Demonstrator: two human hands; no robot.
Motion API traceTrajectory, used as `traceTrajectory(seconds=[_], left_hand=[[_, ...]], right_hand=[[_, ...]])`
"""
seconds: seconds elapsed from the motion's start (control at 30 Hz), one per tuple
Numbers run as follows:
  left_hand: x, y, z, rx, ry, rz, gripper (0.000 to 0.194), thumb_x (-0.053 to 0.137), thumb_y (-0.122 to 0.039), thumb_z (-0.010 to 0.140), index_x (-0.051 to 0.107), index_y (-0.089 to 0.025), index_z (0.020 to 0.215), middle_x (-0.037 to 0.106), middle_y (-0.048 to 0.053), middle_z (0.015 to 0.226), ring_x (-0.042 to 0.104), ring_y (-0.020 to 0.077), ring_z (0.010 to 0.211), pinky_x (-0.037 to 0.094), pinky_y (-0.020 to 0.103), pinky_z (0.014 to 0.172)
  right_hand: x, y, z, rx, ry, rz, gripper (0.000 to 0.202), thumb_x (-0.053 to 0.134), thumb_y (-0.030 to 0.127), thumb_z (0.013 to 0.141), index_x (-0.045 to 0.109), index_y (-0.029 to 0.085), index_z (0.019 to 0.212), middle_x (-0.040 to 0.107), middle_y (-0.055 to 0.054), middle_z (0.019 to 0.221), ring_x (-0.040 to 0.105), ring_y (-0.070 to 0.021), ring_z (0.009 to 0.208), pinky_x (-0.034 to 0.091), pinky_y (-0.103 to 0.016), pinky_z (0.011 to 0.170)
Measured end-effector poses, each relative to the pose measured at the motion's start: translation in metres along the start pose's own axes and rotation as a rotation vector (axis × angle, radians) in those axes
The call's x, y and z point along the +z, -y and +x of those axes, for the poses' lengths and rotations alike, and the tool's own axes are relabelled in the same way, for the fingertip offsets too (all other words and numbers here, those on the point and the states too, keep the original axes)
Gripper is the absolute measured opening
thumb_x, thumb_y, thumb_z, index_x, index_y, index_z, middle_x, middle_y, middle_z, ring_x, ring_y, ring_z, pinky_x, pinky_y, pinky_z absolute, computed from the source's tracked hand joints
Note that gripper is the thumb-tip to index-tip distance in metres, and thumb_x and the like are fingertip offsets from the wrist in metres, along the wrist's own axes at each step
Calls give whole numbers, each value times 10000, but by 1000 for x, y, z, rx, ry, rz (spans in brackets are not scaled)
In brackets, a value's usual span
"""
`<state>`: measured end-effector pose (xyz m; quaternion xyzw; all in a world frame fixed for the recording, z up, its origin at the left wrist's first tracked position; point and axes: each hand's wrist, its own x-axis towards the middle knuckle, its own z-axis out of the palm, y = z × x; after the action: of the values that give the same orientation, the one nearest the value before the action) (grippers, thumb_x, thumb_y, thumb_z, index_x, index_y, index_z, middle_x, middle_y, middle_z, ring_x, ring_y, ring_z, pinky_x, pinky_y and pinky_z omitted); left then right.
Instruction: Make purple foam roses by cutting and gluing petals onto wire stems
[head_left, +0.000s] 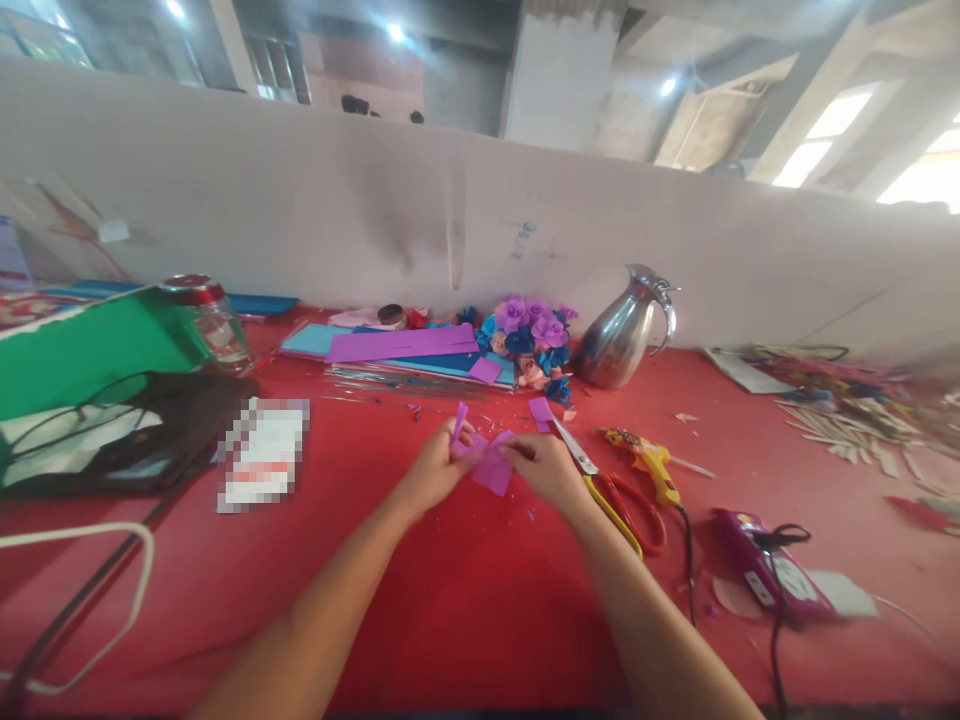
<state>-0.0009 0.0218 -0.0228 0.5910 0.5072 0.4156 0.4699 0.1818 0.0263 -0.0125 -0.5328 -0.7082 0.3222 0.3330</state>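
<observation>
Over the red table, my left hand point(444, 462) and my right hand point(546, 462) both pinch purple paper point(493, 472) between them. A narrow purple strip stands up from the fingers of my left hand. My right fingertips are closed on the right edge of the paper. How many pieces the hands hold I cannot tell. Just beyond my right hand lies a small purple paper piece point(540, 412), near the blade tips of scissors point(592, 470) with yellow and red handles. A yellow glue gun point(654, 468) rests to the right of the scissors.
Behind my hands lie purple paper sheets point(405, 344) on blue ones, beside a bunch of paper flowers point(529, 335). A metal jug point(619, 335) stands right of it. Left are a glass jar point(217, 325) and a dark bag point(172, 430); right, a purple box point(772, 565) with cables.
</observation>
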Motion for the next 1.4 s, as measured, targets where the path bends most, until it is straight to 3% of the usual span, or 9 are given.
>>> traceTrajectory(seconds=[0.13, 0.33, 0.57, 0.77, 1.1, 1.4], left_hand=[[-3, -5, -3, 13, -61, -92, 304, 510, -461, 819, 562, -202, 969, 483, -20, 744, 455, 117, 678, 410, 230, 680], [1, -13, -4, -5, -82, -254, 284, 611, -448, 736, 636, -184, 837, 500, -8, 728, 465, 122, 705, 422, 235, 719], [4, -19, -4, -109, -69, -351, 301, 713, -433, 626, 617, -185, 768, 534, -8, 717, 477, 113, 688, 429, 241, 724], [8, -16, -4, -64, -44, -391, 263, 747, -389, 619, 627, -171, 702, 527, -19, 663, 461, 105, 659, 395, 228, 684], [11, -10, -3, -69, -117, -410, 282, 774, -345, 592, 660, -176, 787, 578, -16, 677, 494, 115, 659, 379, 244, 702], [15, -12, -5, -61, -48, -389, 217, 726, -303, 642, 691, -160, 800, 605, 16, 751, 507, 121, 686, 400, 252, 709]], right_hand=[[-8, -7, 5, 63, -204, 213, 292, 537, 386, 784, 715, 166, 854, 713, -31, 737, 621, -158, 621, 476, -257, 597], [-14, -1, 6, 149, -292, 535, 345, 615, 451, 701, 689, 136, 821, 668, -23, 646, 560, -125, 538, 451, -238, 538], [-13, 6, 4, 136, -314, 632, 305, 635, 422, 682, 690, 139, 782, 658, -20, 627, 559, -118, 540, 442, -233, 536], [-11, 11, 3, 133, -329, 661, 290, 639, 410, 669, 693, 137, 751, 642, -14, 607, 535, -109, 515, 444, -228, 514], [-1, 11, 3, 110, -302, 657, 255, 619, 376, 704, 707, 146, 769, 636, -17, 601, 535, -114, 513, 431, -219, 481], [4, 10, 1, 91, -258, 615, 281, 594, 397, 730, 706, 150, 803, 618, -13, 601, 528, -125, 520, 436, -241, 496]])
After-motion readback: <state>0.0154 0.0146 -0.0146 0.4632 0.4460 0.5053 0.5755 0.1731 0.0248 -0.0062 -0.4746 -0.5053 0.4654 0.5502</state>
